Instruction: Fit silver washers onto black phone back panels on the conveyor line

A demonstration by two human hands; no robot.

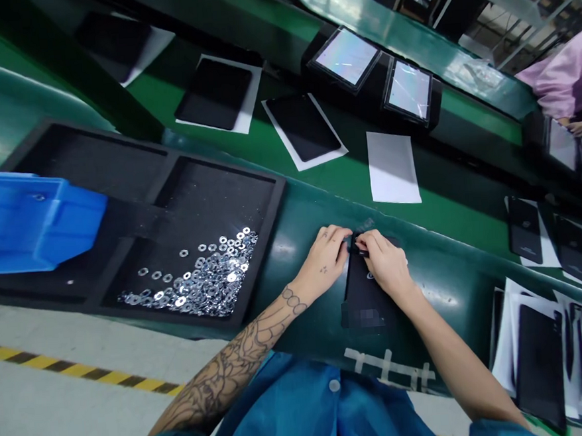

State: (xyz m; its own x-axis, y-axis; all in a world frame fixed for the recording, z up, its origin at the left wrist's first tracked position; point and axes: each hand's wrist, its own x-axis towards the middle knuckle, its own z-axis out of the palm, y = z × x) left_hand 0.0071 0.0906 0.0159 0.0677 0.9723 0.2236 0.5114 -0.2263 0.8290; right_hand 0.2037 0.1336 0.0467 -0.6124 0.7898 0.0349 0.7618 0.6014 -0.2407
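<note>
A flat black tablet [369,299] lies on the green worktop in front of me, its top end partly covered by my fingers. My left hand [326,259] is at its top left corner, fingers bent and closed against the edge. Across the top of the tablet, my right hand [386,261] pinches at a small dark piece that I cannot make out. The two hands' fingertips nearly meet. To the left, a heap of shiny metal washers [216,283] lies in a compartment of a black tray [209,190].
A blue bin [32,219] rests over the tray's left side. Beyond the worktop, a green conveyor [355,134] carries black tablets on white sheets [394,167]. Two lit tablets [347,58] stand in black holders. More tablets [537,360] stand upright at right. A pink-sleeved person [573,79] works opposite.
</note>
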